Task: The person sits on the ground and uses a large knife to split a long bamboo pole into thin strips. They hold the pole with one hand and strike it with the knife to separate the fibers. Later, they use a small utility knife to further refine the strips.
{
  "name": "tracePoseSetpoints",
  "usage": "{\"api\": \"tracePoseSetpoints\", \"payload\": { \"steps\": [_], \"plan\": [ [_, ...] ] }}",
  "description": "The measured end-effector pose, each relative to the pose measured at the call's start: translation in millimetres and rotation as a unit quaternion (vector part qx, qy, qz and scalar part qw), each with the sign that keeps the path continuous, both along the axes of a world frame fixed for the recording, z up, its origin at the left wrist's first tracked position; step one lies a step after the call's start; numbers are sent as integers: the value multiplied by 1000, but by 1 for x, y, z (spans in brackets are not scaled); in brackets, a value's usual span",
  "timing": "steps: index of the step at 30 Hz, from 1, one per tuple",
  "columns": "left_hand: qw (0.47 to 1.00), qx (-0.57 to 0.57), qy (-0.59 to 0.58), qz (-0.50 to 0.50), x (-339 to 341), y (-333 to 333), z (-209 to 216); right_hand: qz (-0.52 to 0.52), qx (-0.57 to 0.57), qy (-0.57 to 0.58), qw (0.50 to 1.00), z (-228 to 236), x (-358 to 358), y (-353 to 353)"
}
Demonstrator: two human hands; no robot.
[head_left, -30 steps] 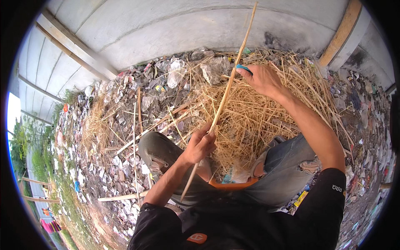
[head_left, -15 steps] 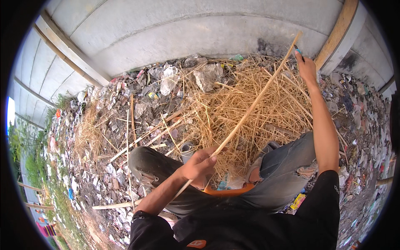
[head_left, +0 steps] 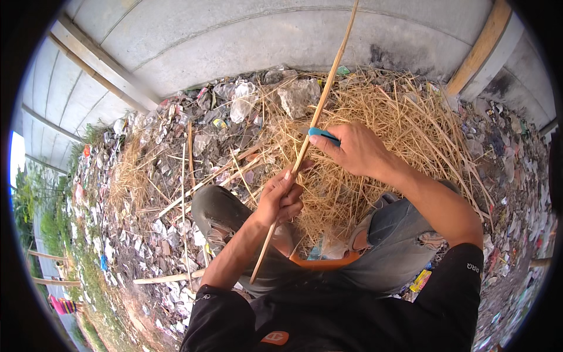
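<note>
The person's left hand is closed around a long, narrow, straw-yellow strip of split wood, probably bamboo, with the thumb laid along it. The right hand grips a small turquoise-handled knife, its handle against the strip just above the left hand. The strip slants up from over the left thigh, its far end in front of the wall.

The strip looks light and springy, stiff enough to hold its line yet bowing slightly toward the thin tip. Its dry surface should not be slippery, though the edges may splinter; the thicker lower part seems the surest hold.

Beneath the hands spreads a tangled heap of dry, curly golden shavings, between knees in faded, ripped grey jeans. Beyond sit a rough, pale, angular lump and a crumpled translucent plastic bag. Smooth grey concrete panels form the wall behind.
</note>
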State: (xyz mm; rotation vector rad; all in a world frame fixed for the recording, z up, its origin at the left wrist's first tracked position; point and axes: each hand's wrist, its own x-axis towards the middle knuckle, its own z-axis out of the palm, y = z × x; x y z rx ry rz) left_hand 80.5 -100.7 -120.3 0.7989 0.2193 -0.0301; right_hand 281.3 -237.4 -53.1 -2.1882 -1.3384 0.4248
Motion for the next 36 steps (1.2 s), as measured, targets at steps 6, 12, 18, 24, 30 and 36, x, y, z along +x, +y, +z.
{"api": "tracePoseSetpoints", "payload": {
  "steps": [6, 12, 18, 24, 30, 36],
  "plan": [
    [999, -6, 16, 42, 1, 2, -5, 60, -4, 32, 998, -6, -35, -7],
    [997, 72, 13, 11, -5, 7, 2, 68, 14, 22, 997, -23, -31, 0],
    [996, 68, -2, -62, -16, 2, -2, -103, -18, -29, 994, -42, 79, 3],
    [995, 55, 3, -78, -6, -3, -7, -221, 35, -60, 973, -68, 132, -5],
    [994, 39, 21, -96, -19, -2, -8, -203, 7, -82, 976, -41, 135, -24],
    [994, 51, 20, -90, -25, 1, -6, -179, 38, -165, 969, -42, 125, -17]
  ]
}}
